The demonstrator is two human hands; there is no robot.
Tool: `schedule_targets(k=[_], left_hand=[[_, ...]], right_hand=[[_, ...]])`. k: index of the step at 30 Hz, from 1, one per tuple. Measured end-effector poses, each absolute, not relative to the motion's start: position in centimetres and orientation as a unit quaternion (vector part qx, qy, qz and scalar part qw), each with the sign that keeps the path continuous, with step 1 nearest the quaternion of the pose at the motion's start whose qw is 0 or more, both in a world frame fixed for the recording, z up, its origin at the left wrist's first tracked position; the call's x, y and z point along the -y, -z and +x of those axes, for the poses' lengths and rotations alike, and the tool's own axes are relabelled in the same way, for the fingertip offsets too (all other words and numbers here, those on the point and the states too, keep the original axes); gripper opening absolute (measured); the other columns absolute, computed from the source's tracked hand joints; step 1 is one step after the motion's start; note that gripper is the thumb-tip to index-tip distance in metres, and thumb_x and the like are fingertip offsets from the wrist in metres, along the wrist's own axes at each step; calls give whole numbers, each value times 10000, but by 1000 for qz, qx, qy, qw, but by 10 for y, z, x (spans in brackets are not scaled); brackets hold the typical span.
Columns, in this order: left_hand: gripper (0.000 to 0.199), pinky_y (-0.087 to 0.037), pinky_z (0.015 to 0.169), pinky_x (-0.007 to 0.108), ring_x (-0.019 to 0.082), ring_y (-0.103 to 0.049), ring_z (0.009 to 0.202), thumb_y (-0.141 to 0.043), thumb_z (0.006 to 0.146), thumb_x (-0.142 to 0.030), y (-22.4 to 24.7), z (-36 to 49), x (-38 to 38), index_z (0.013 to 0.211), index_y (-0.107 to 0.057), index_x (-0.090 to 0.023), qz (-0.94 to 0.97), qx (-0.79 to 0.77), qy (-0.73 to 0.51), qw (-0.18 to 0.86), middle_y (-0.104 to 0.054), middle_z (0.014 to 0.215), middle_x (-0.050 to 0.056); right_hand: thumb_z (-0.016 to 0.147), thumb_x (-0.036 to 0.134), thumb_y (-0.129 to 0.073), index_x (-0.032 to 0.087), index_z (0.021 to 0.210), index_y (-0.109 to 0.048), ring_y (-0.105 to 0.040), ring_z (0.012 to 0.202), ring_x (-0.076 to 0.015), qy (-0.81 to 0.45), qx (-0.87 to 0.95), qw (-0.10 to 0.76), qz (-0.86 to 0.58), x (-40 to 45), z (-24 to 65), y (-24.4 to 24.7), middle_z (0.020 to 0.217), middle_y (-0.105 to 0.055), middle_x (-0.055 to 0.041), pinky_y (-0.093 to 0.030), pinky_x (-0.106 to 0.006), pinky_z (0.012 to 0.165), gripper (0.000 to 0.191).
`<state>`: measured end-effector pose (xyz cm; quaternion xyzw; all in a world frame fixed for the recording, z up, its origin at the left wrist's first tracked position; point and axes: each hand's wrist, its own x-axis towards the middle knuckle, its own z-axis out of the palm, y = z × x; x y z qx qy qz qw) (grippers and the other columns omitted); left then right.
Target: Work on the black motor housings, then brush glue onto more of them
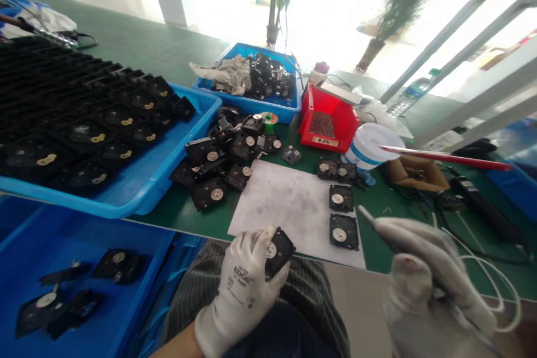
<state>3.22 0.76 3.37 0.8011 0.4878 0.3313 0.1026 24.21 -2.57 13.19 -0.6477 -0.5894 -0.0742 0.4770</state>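
My left hand [247, 285], in a white glove, grips a small black square unit with a silver disc [282, 249] at the front table edge, over my lap. To the right, my gloved right hand [432, 279] is raised and somewhat blurred. Its fingers are closed round a thin metal tool [456, 316], whose narrow end seems to stick out past the forefinger. Between the hands lies a smudged white sheet [277, 193]. On its right side sit two like black units [340, 198], [343, 231], and a pair of them [337, 169] lies near its far corner.
Loose black units [210, 194] are heaped left of the sheet. A blue tray [168, 162] holds rows of black parts. Behind stand another blue tray [239, 102], a red bin [308, 117], a white tub [369, 142] and a cardboard box [415, 176]. A lower blue bin [121, 319] holds several units.
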Motion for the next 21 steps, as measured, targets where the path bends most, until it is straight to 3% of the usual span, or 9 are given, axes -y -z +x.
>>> schedule_targets(k=[2,4,6,9,13,17,21], left_hand=[[563,-642,772,522,334,-723,892,-825,791,-215,-33,29,-9,1292,-579,-141,805,-476,-338,103,-729,1047,135],[570,-653,792,515,330,-740,923,-823,798,-242,-35,24,-11,1310,-583,-164,804,-468,-348,119,-735,1075,125],[568,-665,822,487,315,-756,970,-809,819,-266,-41,19,-12,1334,-581,-196,796,-467,-353,152,-736,1122,110],[554,-673,868,418,276,-766,1036,-765,866,-267,-53,14,-14,1382,-564,-239,782,-465,-357,214,-720,1224,95],[564,-662,945,409,262,-746,1124,-728,884,-213,-68,17,-20,1415,-547,-265,774,-445,-370,258,-680,1288,95],[570,-656,973,430,269,-719,1180,-696,905,-174,-74,25,-27,1440,-520,-260,780,-427,-376,262,-649,1312,116],[596,-622,1049,449,272,-684,1237,-705,879,-106,-78,33,-33,1426,-525,-261,790,-415,-372,255,-644,1320,107]], right_hand=[[1084,384,-533,219,1157,-774,-703,1046,-300,200,636,363,-650,19,285,-138,1149,-749,-108,-474,-499,1036,301],[1089,400,-541,174,1186,-778,-726,899,-261,227,642,321,-658,8,329,-132,1094,-743,-122,-539,-376,788,341],[1097,424,-518,150,1210,-778,-731,798,-242,255,652,242,-672,-4,365,-117,1052,-758,-126,-526,-331,641,395],[1092,421,-499,147,1162,-807,-748,822,-274,255,685,151,-666,-20,393,-90,1075,-777,-162,-555,-343,635,418],[1027,221,-504,134,1138,-821,-754,916,-343,215,722,113,-647,-32,399,-64,1145,-780,-221,-610,-428,718,347],[908,4,-436,126,1169,-808,-772,978,-341,183,738,117,-639,-31,401,-55,1187,-785,-217,-647,-480,845,471],[960,42,-428,107,1266,-760,-775,1026,-357,186,707,167,-661,-12,384,-70,1253,-757,-238,-644,-532,908,457]])
